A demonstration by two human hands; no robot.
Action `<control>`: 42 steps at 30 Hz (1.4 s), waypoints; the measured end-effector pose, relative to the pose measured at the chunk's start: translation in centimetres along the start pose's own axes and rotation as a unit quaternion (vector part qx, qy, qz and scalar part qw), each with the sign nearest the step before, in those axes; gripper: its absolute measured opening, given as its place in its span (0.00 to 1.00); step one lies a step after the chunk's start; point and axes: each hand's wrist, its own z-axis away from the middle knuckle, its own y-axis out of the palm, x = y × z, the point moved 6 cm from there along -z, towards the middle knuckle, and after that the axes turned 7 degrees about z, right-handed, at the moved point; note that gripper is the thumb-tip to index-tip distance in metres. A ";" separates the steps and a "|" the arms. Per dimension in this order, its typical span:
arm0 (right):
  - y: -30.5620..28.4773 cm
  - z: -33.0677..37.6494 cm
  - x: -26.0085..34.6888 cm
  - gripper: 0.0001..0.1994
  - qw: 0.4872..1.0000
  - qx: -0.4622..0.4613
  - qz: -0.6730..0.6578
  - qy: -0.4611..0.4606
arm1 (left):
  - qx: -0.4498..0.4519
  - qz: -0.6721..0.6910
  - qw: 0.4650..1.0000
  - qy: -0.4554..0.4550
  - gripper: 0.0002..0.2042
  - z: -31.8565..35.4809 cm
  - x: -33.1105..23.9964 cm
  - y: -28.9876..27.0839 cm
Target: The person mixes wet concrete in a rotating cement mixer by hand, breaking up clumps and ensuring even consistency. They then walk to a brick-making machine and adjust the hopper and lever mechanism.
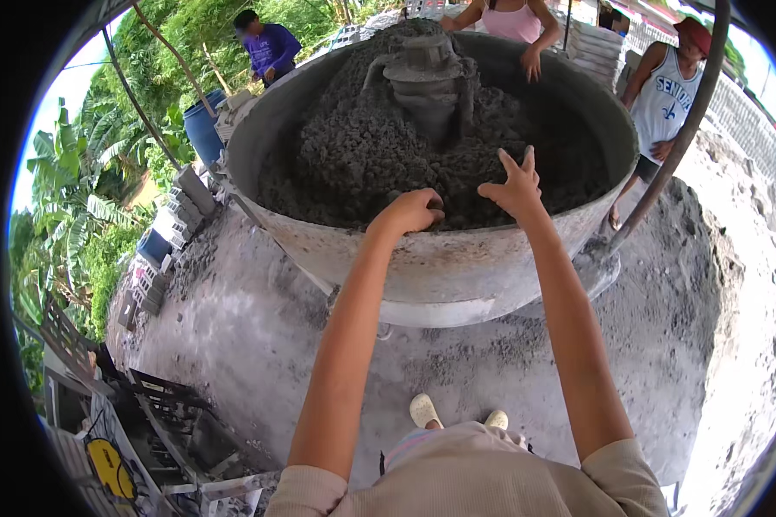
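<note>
A large round grey mixing drum [440, 250] stands in front of me, holding a heap of damp, crumbly grey mortar mix [345, 142]. From its middle rises a mortar-caked metal hub [424, 77]. Both my arms reach over the drum's near rim. My left hand [408, 212] is closed, its fingers curled inward just inside the rim; what lies in them, if anything, is hidden. To its right, my right hand [517, 185] is open over the mix, thumb and fingers spread, with nothing in it.
A person in pink [513, 21] leans at the far rim. Another in purple [272, 52] stands far left, one in a white jersey [666, 90] at right. A curved metal bar [685, 129] rises at right. Concrete blocks [172, 215], a blue barrel [203, 131] and chairs [172, 431] stand left.
</note>
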 end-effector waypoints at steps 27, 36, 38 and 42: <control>-0.8 -1.5 -2.1 0.09 0.964 -0.032 -0.264 0.024 | -0.402 0.170 0.786 0.439 0.09 6.7 -5.2 -5.5; -0.8 -0.7 -1.1 0.07 0.945 -0.009 -0.326 0.013 | -0.284 -0.183 0.699 0.630 0.14 17.7 -8.0 0.5; -0.5 -0.8 -1.8 0.06 0.943 -0.001 -0.332 0.023 | -0.252 -0.228 0.693 0.637 0.17 20.2 -6.4 -0.6; -0.9 -0.9 -1.6 0.06 0.946 -0.013 -0.322 0.027 | -0.228 -0.426 0.655 0.581 0.16 23.3 0.7 -9.5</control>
